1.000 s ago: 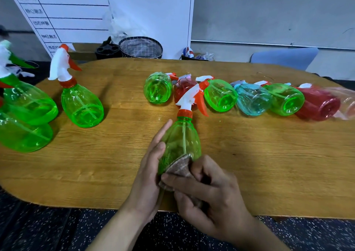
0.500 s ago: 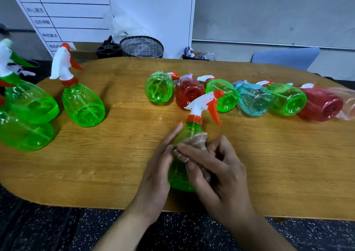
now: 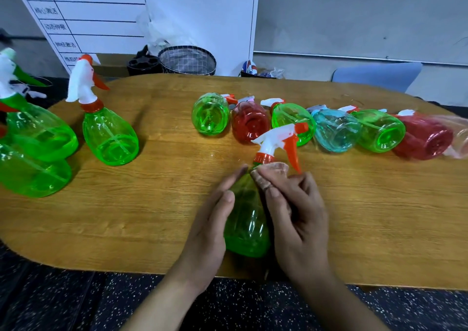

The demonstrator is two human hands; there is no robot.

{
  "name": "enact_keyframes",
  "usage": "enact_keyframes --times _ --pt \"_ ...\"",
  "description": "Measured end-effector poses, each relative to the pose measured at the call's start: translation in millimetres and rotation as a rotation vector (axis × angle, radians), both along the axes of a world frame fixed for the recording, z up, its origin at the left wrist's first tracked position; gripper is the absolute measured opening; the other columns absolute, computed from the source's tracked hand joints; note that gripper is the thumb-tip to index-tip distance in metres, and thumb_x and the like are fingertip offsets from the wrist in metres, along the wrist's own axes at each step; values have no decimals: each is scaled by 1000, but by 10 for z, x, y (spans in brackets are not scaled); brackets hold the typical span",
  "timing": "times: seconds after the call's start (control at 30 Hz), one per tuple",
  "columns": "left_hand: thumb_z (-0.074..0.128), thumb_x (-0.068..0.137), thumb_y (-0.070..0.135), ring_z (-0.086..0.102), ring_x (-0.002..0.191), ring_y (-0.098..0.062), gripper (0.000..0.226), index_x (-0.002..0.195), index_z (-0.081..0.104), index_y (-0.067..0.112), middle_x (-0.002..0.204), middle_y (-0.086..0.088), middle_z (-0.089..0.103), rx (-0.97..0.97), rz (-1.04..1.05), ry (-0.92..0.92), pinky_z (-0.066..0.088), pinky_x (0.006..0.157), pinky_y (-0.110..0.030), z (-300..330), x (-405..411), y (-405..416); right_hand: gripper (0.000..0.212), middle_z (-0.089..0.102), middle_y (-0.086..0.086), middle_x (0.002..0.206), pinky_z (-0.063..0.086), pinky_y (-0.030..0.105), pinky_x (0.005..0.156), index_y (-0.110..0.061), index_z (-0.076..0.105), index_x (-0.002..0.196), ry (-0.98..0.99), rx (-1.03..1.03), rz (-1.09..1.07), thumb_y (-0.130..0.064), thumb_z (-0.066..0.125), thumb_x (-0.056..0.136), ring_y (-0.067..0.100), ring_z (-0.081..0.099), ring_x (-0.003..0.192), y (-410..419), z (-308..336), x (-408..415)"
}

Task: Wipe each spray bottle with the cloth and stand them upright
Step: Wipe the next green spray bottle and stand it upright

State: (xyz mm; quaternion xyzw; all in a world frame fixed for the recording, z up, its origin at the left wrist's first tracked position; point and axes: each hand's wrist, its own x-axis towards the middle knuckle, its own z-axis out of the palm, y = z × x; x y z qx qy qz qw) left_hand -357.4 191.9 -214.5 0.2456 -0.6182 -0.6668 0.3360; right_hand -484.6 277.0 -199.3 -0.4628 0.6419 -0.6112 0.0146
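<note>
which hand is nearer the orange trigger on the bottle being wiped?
Right. The right hand presses the cloth just below the orange trigger; the left hand lies lower along the bottle's side.

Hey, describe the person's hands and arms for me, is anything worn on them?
Both are bare. The left hand and right hand show no gloves, rings, watch or bands, and both forearms are uncovered to the picture's bottom edge, with no sleeve in view. Fingernails are short and unpainted.

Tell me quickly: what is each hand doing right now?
Left hand: open, straight fingers steadying the green spray bottle.
Right hand: closed on the cloth, pressing it against the bottle's neck.
</note>
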Motion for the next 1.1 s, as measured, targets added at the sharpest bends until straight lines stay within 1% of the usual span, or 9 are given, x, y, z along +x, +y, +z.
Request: enact_keyframes --times 0.17,0.3,0.4,0.5,0.57,0.73,0.93,1.03,1.1 --pt "44 103 48 65 135 -26 46 146 60 47 148 -1 66 115 8 52 54 109 -49 79 38 -41 29 45 1 90 44 19 68 -19 78 122 283 3 207 -22 66 96 8 50 82 138 -28 118" --pt "45 102 47 67 132 -27 45 144 61 48 145 -2 68 193 -23 102 55 105 -43 123 38 -37 27 45 2 87 42 17 65 -20 81 118 443 3 280 -18 72 93 5 45 71 201 -64 177" --pt "45 102 50 66 133 -28 45 143 61 50 144 -3 69 168 -10 94 53 106 -47 97 20 -31 30 48 3 90 41 13 73 -18 77 122 311 -45 196 -17 67 94 3 50 81 194 -4 124" --pt "49 103 55 52 148 -27 46 147 60 47 156 0 59 92 13 48 38 121 -62 39 0 -29 29 57 7 97 45 19 79 -21 73 126 75 -71 23 -21 60 100 10 56 91 95 35 6" --pt "50 100 56 47 152 -26 50 148 60 45 159 2 56 48 3 13 32 124 -63 8 -12 -15 30 59 7 100 46 22 82 -23 72 129 1 -42 -17 -24 57 103 14 57 92 20 9 -47" --pt "45 106 53 51 149 -25 44 147 59 48 157 3 58 71 14 19 35 123 -61 -15 5 -41 31 50 3 94 46 21 72 -20 74 128 223 -1 95 -24 61 99 9 53 86 82 -31 11" --pt "47 101 45 65 135 -27 45 143 64 45 147 -1 67 236 14 98 47 111 -46 124 27 -44 31 44 1 89 46 24 60 -22 79 124 540 5 223 -22 72 93 10 47 74 138 -74 143" --pt "49 100 46 65 135 -28 47 145 63 41 147 -4 67 254 19 111 46 112 -47 161 20 -21 31 44 -1 92 44 19 65 -22 78 126 489 -17 229 -24 69 96 7 47 74 159 -68 130" --pt "51 96 57 64 135 -30 52 145 62 42 145 -7 68 251 15 103 48 112 -50 160 12 -1 29 50 2 92 45 17 70 -19 76 125 293 -47 189 -22 67 98 6 51 78 166 -54 146"
